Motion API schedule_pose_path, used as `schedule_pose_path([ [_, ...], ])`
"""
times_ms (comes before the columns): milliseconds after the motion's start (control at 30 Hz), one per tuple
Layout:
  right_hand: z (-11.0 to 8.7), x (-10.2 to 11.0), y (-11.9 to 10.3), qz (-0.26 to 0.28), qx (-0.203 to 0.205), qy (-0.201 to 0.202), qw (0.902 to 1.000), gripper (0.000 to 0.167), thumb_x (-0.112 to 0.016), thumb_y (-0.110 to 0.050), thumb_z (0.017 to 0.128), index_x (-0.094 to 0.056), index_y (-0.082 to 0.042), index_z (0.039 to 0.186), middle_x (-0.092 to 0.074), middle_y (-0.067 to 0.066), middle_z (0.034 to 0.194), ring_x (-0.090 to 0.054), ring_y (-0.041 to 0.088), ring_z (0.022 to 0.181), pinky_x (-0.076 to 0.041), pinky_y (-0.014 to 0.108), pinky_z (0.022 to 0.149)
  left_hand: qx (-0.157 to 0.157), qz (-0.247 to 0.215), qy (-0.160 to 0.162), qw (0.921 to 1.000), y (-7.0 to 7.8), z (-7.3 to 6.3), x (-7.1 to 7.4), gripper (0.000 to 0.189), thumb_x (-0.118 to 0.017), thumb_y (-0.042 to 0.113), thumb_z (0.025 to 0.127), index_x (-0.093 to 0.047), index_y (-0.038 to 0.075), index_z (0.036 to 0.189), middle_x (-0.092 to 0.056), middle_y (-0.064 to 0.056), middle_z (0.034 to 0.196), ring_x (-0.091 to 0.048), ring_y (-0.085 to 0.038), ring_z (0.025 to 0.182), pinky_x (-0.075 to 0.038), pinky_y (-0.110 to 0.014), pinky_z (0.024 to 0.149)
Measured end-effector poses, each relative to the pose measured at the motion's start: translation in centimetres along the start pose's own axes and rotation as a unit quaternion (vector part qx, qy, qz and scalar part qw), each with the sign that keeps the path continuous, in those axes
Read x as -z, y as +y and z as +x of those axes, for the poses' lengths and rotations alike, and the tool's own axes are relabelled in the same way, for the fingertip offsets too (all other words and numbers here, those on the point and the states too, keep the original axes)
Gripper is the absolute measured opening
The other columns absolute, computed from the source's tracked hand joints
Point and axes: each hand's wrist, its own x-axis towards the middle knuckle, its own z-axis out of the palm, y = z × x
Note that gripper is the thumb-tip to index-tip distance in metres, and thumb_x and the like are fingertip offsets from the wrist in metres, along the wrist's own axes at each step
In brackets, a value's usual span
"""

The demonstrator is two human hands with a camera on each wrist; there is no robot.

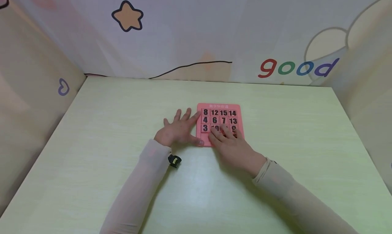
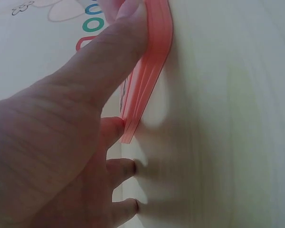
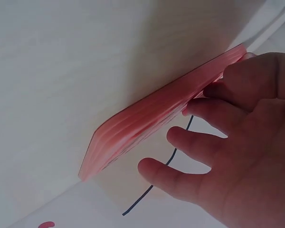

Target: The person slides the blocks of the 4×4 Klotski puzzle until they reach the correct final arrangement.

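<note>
So I've got the pink number puzzle (image 1: 214, 120) flat on the desk (image 1: 101, 152), left hand (image 1: 178, 130) spread wide with thumb and index against its left side, right hand (image 1: 235, 150) fingers out over the lower rows. Loosen that thumb mid-push and the whole thing could skid imo.

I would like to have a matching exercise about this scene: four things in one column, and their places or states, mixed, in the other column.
1. number puzzle
2. left hand
3. star
4. right hand

A. spread out, at the puzzle's left side
B. on the back wall
C. over the puzzle's lower right part
D. pink, lying on the table

Pairs: 1-D; 2-A; 3-B; 4-C
</note>
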Motion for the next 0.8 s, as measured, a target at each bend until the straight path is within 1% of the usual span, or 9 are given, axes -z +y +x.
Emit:
schedule_pose_path([
  [167,-1.2,-0.2,0.0,0.015,-0.001,-0.002,0.9999,0.053,-0.051,-0.018,0.105,-0.04,-0.006,0.155,-0.034,0.013,0.16,-0.02,0.042,0.149,-0.019,0.072,0.11,0.001,0.003,-0.001,1.0,0.0,-0.1,0.1,0.112,-0.074,0.064,0.082,-0.005,0.031,0.164,0.005,-0.008,0.169,0.01,-0.041,0.151,-0.005,-0.078,0.108],
  [400,-2.2,-0.6,0.4,0.024,0.005,-0.001,0.9997,0.057,-0.055,-0.017,0.103,-0.039,-0.005,0.155,-0.032,0.014,0.161,-0.021,0.042,0.149,-0.02,0.072,0.11,-0.002,0.001,0.001,1.0,0.0,0.0,0.0,0.112,-0.075,0.063,0.081,-0.006,0.031,0.164,0.004,-0.008,0.169,0.01,-0.041,0.151,-0.005,-0.078,0.108],
  [633,-2.1,-0.7,0.2,0.038,0.007,0.0,0.9993,0.056,-0.054,-0.016,0.103,-0.037,-0.004,0.156,-0.03,0.014,0.162,-0.016,0.043,0.15,-0.019,0.071,0.111,-0.002,0.003,0.006,1.0,0.0,0.0,-0.1,0.112,-0.075,0.063,0.081,-0.007,0.031,0.164,0.004,-0.008,0.169,0.01,-0.04,0.151,-0.006,-0.077,0.108],
  [800,-1.6,-0.7,-0.3,0.037,0.019,0.003,0.9991,0.055,-0.053,-0.013,0.103,-0.038,-0.003,0.155,-0.03,0.015,0.162,-0.013,0.044,0.15,-0.018,0.071,0.111,-0.004,0.002,0.006,1.0,0.0,0.0,-0.1,0.111,-0.074,0.063,0.081,-0.007,0.03,0.164,0.004,-0.008,0.169,0.01,-0.041,0.151,-0.006,-0.078,0.108],
])
